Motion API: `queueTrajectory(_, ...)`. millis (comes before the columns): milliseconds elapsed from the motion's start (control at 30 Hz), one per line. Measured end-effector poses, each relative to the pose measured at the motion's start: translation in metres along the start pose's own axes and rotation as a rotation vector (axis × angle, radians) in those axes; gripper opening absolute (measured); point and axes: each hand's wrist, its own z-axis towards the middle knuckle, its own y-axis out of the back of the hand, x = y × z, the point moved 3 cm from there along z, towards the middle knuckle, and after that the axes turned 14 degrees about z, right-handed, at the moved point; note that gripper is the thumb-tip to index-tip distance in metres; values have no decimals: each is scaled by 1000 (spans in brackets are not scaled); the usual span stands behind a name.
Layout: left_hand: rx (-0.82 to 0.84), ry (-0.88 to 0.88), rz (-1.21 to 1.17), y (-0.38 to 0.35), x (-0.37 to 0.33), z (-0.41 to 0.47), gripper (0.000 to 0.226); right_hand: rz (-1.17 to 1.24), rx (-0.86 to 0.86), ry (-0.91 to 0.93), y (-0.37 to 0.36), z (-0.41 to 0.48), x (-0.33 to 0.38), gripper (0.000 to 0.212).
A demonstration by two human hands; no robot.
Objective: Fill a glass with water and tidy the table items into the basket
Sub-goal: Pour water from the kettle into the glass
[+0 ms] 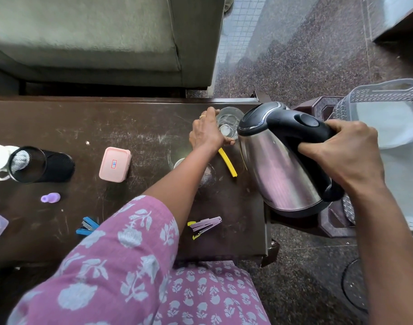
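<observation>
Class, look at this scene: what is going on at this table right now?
A person seated at a dark table holds a steel electric kettle by its black handle with the right hand, tilted toward a clear glass. The left hand steadies the glass from the side. No stream of water is clearly visible. A pink box, black mesh pen holder, two staplers and a yellow strip lie on the table, not yet in the translucent basket at the right.
</observation>
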Motion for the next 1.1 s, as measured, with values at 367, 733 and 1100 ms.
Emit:
queueTrajectory(367, -5, 1, -6, 0, 1, 1, 90, 13, -3, -25, 3, 0, 1, 32)
queueTrajectory(733, -2, 2, 15, 0, 1, 1, 90, 7, -2, -34, 4, 1, 6, 36)
queueTrajectory(1100, 1, 5, 9, -1, 1, 1, 89, 18, 3, -45, 2, -2, 7, 29)
